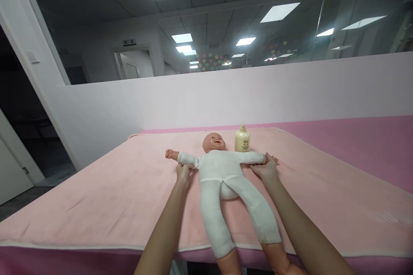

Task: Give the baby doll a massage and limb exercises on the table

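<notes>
A baby doll (221, 167) with a white cloth body lies on its back on a pink blanket (122, 193), head away from me, arms spread wide and lower legs over the near edge. My left hand (183, 172) is closed on the doll's arm at the left, around the white sleeve. At the right, my right hand (266, 168) grips the doll's other arm near the wrist, its thumb over the sleeve end. Some fingers of both hands are hidden under the arms.
A pale yellow pump bottle (242, 139) stands beside the doll's head, just behind its right-side arm. Behind the pink surface (371, 137) rises a white low wall (226, 99) with a window above. A door stands at the far left.
</notes>
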### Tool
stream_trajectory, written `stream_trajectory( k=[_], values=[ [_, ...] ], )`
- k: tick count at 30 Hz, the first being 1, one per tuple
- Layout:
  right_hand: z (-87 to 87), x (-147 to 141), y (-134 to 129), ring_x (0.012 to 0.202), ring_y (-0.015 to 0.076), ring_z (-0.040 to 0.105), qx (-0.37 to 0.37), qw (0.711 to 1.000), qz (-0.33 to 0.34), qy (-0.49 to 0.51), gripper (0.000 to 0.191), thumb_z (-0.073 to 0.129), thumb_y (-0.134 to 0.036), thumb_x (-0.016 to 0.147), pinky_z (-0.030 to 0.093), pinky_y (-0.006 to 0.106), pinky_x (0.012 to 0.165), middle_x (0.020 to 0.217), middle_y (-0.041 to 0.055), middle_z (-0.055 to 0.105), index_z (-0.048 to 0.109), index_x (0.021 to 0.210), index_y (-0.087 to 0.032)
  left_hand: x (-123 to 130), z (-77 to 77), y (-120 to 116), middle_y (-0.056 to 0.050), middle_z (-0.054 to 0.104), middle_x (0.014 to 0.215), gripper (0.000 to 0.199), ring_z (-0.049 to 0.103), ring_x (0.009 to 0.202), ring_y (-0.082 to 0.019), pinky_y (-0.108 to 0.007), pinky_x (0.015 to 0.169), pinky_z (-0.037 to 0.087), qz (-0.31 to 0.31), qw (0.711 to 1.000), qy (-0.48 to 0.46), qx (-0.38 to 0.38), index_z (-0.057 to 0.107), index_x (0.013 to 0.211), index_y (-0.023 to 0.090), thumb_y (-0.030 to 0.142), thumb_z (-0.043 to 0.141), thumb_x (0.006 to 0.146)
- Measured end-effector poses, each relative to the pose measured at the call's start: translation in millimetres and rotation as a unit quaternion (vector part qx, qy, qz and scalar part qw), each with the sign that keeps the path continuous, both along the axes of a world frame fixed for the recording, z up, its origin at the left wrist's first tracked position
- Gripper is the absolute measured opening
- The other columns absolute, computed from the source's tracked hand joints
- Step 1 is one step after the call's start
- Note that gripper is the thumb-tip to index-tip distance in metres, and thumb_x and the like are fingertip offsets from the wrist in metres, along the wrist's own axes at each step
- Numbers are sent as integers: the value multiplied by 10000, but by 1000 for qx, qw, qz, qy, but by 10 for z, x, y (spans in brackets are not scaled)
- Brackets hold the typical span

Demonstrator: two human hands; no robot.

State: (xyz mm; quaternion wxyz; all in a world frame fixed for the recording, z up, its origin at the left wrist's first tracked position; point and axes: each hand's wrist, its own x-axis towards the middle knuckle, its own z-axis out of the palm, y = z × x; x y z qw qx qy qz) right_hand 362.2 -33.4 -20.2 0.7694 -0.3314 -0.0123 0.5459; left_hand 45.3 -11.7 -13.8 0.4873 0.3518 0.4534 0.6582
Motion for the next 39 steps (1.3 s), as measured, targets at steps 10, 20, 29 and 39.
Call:
stream_trajectory(
  k=[10, 20, 29, 39],
  values=[
    [48, -9, -3, 780, 104, 619, -18, 998, 9, 67, 154, 429, -393, 842, 531, 263, 723, 891, -35, 631, 500, 826, -257, 9, 31, -26, -23, 628, 733, 365, 615, 667, -160, -289, 626, 494, -6, 1000, -8, -1, 541, 808, 159, 9, 605, 482],
    [25, -49, 19, 751, 110, 620, 16, 997, 25, 71, 98, 469, -332, 860, 534, 265, 716, 835, -44, 635, 521, 884, -252, -21, 50, -25, -14, 611, 747, 374, 608, 670, -150, -276, 617, 496, -26, 999, -32, -1, 529, 834, 169, 1, 623, 513],
    [24, -88, -40, 726, 100, 613, 8, 1000, 9, 8, 84, 458, -343, 853, 538, 254, 694, 839, -71, 637, 508, 840, -277, -314, 187, -61, -104, 619, 1018, 329, 614, 953, -221, -367, 770, 541, -61, 975, -212, -13, 533, 964, 198, 494, 506, 824],
    [-49, -24, 19, 749, 125, 612, -5, 1000, 13, -5, 177, 407, -320, 861, 552, 258, 647, 811, -47, 648, 522, 734, -272, -455, 156, 45, -109, 615, 938, 334, 627, 908, -195, -343, 793, 548, -80, 965, -247, -50, 560, 918, 155, 473, 476, 858]
  ],
)
